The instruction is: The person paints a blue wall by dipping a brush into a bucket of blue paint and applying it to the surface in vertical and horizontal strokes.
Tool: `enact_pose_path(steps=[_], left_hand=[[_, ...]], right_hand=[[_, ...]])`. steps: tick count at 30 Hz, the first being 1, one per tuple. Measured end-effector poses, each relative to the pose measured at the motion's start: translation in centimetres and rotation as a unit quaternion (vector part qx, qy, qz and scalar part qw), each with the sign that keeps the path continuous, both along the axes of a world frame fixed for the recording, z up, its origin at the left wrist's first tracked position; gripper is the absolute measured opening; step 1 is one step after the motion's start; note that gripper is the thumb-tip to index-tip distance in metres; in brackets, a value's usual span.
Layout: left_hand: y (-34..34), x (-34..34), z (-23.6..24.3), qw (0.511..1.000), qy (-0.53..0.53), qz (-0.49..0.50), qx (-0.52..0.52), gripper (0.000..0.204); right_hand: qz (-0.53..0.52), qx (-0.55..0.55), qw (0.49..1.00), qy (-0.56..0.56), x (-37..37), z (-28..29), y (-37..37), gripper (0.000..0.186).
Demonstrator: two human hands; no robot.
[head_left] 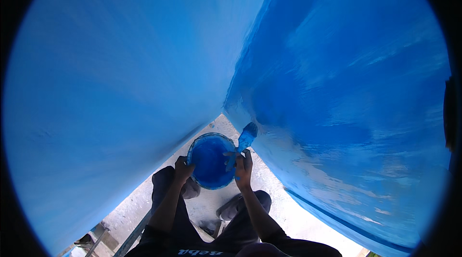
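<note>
Low in the middle is a round bucket [210, 157] of blue paint with a streaked rim. My left hand [184, 170] grips the bucket's left edge. My right hand [243, 171] is closed around a blue-coated paintbrush [245, 139] at the bucket's right edge, its bristles tilted up and to the right, close to the right wall [337, 93]. That wall has streaky, darker blue paint with paler patches low down. The left wall [120, 74] is a lighter blue and meets the right one in a corner above the bucket.
Below me is pale, rough ground [279, 199] between the two walls, with my legs and feet on it. Metal bars [132, 240] run along the lower left, beside some small objects. A dark object sits at the far right edge of the view.
</note>
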State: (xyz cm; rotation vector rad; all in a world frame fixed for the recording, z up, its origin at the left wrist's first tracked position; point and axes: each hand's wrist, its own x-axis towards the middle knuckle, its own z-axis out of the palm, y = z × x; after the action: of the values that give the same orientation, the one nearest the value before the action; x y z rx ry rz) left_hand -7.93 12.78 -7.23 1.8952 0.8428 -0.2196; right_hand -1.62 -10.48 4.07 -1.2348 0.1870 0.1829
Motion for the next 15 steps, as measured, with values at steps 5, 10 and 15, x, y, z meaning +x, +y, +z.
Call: enact_pose_path(steps=[5,10,15], left_hand=[[-0.3,0.1,-0.8,0.997,-0.042,-0.013,0.062,0.038],[-1.3,1.1,2.3,0.999,-0.021,-0.009,-0.044,0.033],[-0.9,-0.6,-1.5,0.983,-0.01,0.015,-0.183,0.026]], right_hand=[[0.066,-0.061,0.995,-0.034,1.8,1.2,0.1,0.017],[0.067,-0.083,0.992,-0.073,2.6,2.0,1.5,0.014],[0.054,-0.104,0.987,-0.11,3.8,2.1,3.1,0.012]])
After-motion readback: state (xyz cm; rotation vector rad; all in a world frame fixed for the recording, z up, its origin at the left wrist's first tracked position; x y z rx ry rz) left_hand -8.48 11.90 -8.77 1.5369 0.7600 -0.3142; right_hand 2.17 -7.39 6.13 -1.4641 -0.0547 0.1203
